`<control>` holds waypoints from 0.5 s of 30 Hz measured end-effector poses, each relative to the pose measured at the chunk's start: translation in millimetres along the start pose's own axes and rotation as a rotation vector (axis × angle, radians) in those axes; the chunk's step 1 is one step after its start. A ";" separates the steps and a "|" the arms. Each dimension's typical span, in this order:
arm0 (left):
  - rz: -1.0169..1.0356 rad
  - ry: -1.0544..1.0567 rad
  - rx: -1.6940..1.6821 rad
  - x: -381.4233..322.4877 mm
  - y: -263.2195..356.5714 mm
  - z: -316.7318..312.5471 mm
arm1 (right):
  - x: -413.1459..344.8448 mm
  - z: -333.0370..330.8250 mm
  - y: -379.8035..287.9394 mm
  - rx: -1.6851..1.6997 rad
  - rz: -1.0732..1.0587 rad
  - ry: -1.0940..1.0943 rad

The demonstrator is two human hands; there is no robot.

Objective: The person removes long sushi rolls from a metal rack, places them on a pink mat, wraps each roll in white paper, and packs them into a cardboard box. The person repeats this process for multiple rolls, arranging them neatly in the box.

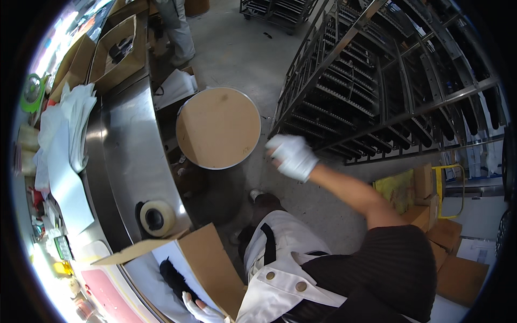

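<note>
My left hand, in a white glove with bare fingertips, is at the bottom edge. It touches or lies right beside the lower end of a long black fuzzy bundle inside an open cardboard box with a white lining. Whether its fingers grip the bundle is unclear. In a similar glove, my right hand is raised over the floor, between a round drum with a tan top and a metal rack. Its fingers look curled and are blurred; no object shows in it. A roll of clear tape rests on the steel table behind the box.
The steel table runs along the left, bearing white sheets and cardboard boxes. Tall metal racks stand at the right. Cartons and a yellow-handled cart are at the lower right. Another person's legs show at the top.
</note>
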State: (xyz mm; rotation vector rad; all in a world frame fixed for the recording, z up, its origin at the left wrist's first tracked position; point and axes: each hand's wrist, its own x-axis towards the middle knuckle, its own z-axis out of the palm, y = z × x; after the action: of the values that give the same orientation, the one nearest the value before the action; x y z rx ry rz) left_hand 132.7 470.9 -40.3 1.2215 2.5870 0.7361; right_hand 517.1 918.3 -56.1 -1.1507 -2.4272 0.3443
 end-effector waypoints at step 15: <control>-0.308 -0.262 0.065 -46.9 -33.4 33.0 | -64.7 -92.4 156.0 -0.314 1.398 -0.045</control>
State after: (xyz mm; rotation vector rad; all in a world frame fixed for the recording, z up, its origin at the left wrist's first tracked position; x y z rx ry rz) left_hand 152.6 428.8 -87.6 0.8399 2.5109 0.4038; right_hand 702.8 968.9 -54.5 -2.8254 -1.3040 0.3572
